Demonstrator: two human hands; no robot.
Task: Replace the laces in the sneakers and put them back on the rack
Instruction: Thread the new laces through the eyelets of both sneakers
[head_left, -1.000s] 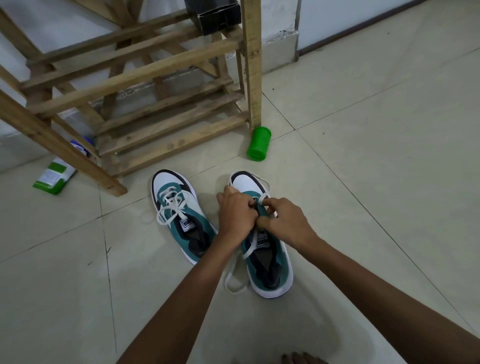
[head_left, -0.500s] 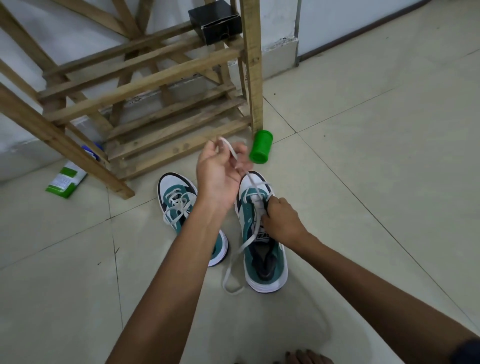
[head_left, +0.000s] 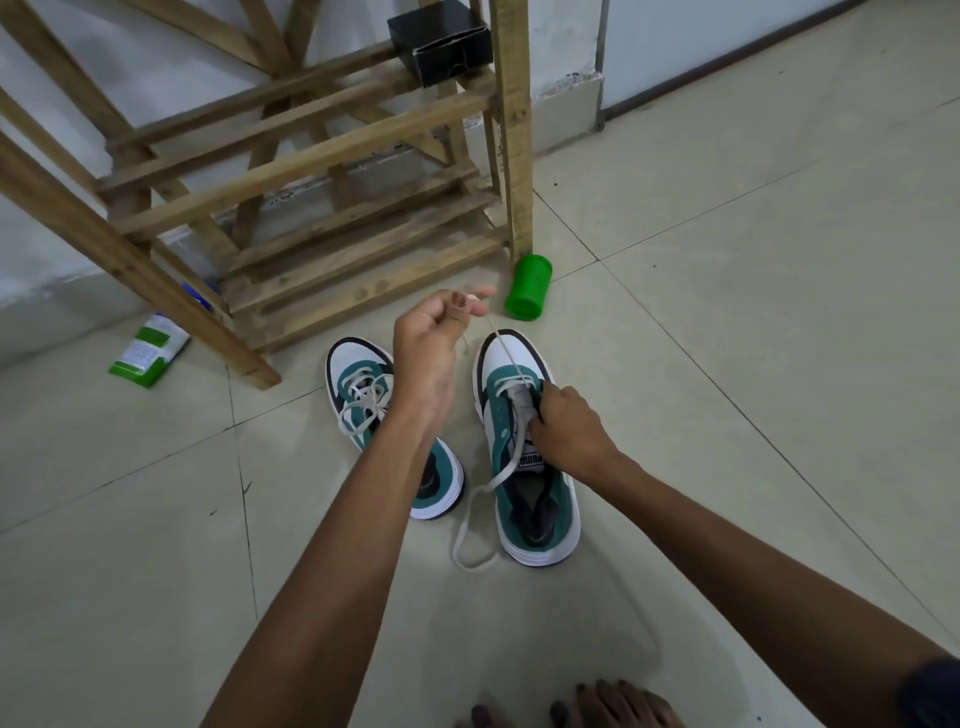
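The left hand (head_left: 434, 343) has lifted up and away, pinching the long white shoelace (head_left: 506, 353) and pulling it tight. The right hand (head_left: 569, 428) still grips the tongue of the green and white sneaker (head_left: 524, 447), on the floor near the wooden rack (head_left: 322, 218). I think this lace is only started.

Two sneakers side by side on the floor (head_left: 727, 415), toes toward the rack: left sneaker (head_left: 363, 384), right sneaker (head_left: 519, 467) just beside it. Wooden rack (head_left: 322, 208) behind both, box (head_left: 441, 41) on an upper shelf at its right end. Canister (head_left: 529, 293) lying at the rack's right post. Packet (head_left: 149, 351) left of the rack's front leg (partly under it). Lace (head_left: 480, 499) trailing off right sneaker onto floor.
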